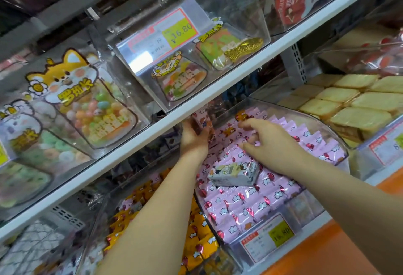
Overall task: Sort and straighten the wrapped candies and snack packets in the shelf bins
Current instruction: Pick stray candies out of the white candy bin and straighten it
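A clear bin (pixel 340 141) on the lower shelf holds several pink wrapped candies (pixel 246 205). My left hand (pixel 194 137) reaches under the white shelf edge at the bin's back left and grips a few pink packets (pixel 201 119). My right hand (pixel 268 139) hovers over the pink candies with its fingers curled down onto them; whether it pinches one I cannot tell. One grey-and-cream odd packet (pixel 235 173) lies loose on top of the pink ones. A yellow-orange candy (pixel 241 116) sits at the bin's back.
Left of it, a clear bin holds yellow and pink candies (pixel 196 237). Right of it lie wrapped cake slices (pixel 349 109). The white shelf (pixel 139 141) above carries bins of cartoon candy pouches (pixel 91 109) and a price tag (pixel 165 34). An orange ledge (pixel 331 250) runs below.
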